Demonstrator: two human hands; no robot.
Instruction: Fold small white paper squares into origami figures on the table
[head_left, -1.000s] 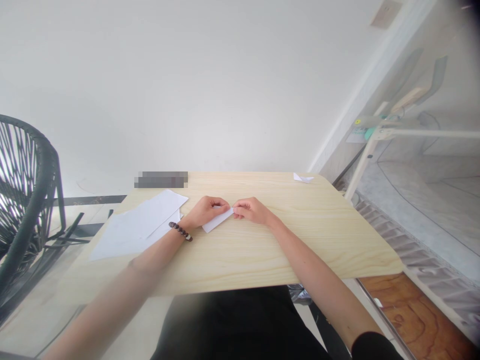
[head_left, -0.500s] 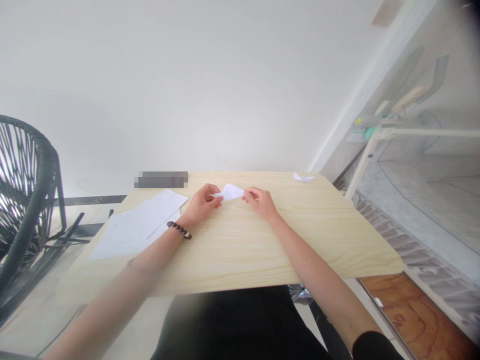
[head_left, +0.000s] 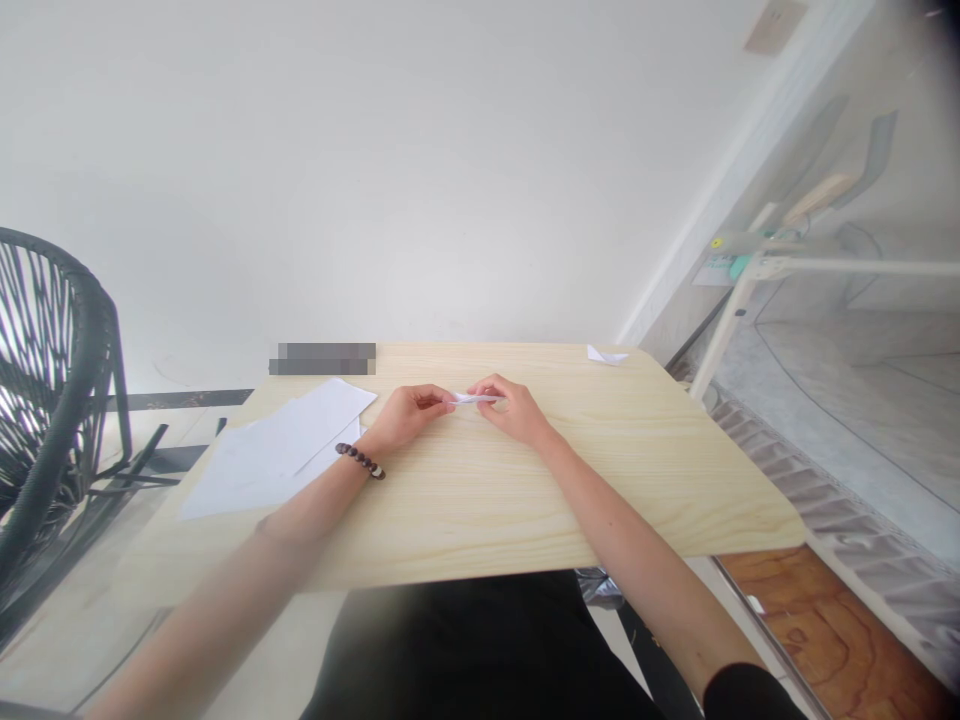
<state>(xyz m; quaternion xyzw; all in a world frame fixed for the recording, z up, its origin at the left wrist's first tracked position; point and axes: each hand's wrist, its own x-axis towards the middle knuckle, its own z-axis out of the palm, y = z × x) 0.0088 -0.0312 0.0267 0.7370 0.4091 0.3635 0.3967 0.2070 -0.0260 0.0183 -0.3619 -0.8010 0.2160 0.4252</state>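
Observation:
A small folded piece of white paper (head_left: 471,398) is held just above the light wooden table (head_left: 480,500), near its middle. My left hand (head_left: 409,413), with a dark bead bracelet at the wrist, pinches the paper's left end. My right hand (head_left: 510,407) pinches its right end. The paper looks thin and nearly edge-on between the fingertips, so its shape is hard to make out.
Loose white paper sheets (head_left: 277,450) lie on the table's left part. A small white paper scrap (head_left: 604,355) sits at the far right corner. A black wire chair (head_left: 52,400) stands left of the table, and a white wall is behind it.
The folded paper lay flat on the table a second ago, was lifted and opened wider, and is now turned nearly edge-on between both hands.

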